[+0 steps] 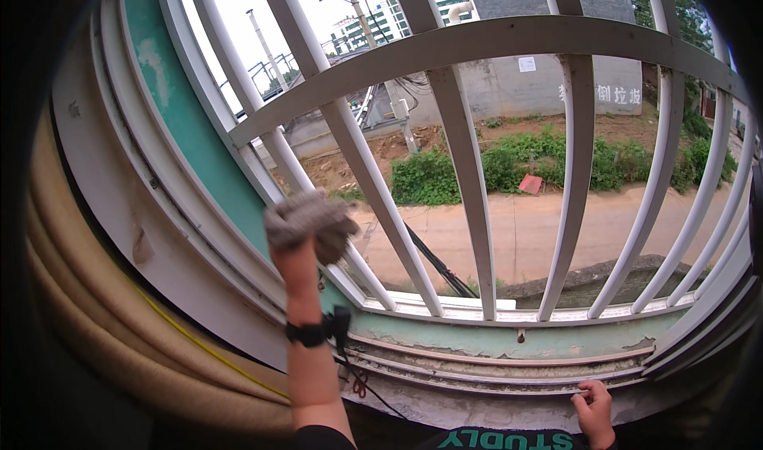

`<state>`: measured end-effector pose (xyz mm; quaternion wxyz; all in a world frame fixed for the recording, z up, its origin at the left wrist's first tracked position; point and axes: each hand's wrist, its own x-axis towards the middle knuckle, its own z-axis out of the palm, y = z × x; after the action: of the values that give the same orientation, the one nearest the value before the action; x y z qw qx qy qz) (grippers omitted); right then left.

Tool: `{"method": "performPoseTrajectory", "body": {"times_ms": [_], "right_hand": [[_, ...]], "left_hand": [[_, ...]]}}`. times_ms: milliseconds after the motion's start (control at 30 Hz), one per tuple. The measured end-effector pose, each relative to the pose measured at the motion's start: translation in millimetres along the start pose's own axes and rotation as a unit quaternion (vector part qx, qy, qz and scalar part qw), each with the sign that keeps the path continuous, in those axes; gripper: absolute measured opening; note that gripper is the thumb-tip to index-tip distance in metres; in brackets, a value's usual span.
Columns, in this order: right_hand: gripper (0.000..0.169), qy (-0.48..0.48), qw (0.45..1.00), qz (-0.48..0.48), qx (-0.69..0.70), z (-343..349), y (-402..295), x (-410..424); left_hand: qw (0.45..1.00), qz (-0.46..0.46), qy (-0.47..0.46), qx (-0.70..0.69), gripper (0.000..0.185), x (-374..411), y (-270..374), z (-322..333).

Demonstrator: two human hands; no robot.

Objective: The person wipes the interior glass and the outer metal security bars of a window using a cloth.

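Observation:
At the left side of the window, my left hand [296, 262] grips a bunched grey-brown cloth [313, 219], which covers most of the fingers. The cloth is blurred and overlaps a white bar of the window grille [411, 262] near the frame; whether it touches the bar, I cannot tell. A black strap with a small device [313, 332] sits around my left wrist. Low on the right, my right hand [592, 407] is at the edge of the window sill [477, 399], its fingers loosely curled with a gap at the thumb and nothing seen in them.
Sliding-window tracks [495, 375] run along the sill, beside peeling green paint [447, 332]. A gathered tan curtain [113, 354] hangs at left with a yellow cord [197, 340]. A black cable [375, 395] drops below my left wrist. Outside are black cables [441, 265], a road and shrubs.

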<state>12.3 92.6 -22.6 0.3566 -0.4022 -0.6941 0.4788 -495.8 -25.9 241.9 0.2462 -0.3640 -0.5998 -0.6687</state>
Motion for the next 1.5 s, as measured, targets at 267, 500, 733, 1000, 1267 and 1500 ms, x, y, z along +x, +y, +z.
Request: {"method": "performPoseTrajectory", "body": {"times_ms": [267,500,733,1000,1267,1500], "right_hand": [[0.019,0.007,1.000,0.002,0.010,0.8,-8.8,0.5],[0.017,0.011,0.999,0.029,-0.015,-2.1,-3.5,-5.8],[0.018,-0.027,0.999,-0.009,-0.039,10.5,-16.6,1.8],[0.018,-0.035,0.998,-0.019,-0.051,8.9,-18.0,1.5],[0.016,-0.031,0.998,-0.004,-0.051,7.1,-15.2,-1.3],[0.019,-0.037,0.998,0.003,-0.054,7.8,-14.3,-0.5]], "left_hand": [[0.994,0.032,0.033,0.096,0.042,146.2,2.9,-9.8],[0.974,0.024,0.016,0.226,0.054,154.9,30.4,-0.1],[0.977,0.016,-0.017,0.212,0.048,122.6,-7.6,4.8],[0.985,-0.027,-0.018,0.172,0.037,19.5,-67.7,13.8],[0.980,-0.114,-0.037,0.156,0.050,-116.6,-175.4,5.3],[0.943,-0.134,-0.032,0.304,0.066,-164.0,-191.8,12.9]]}}
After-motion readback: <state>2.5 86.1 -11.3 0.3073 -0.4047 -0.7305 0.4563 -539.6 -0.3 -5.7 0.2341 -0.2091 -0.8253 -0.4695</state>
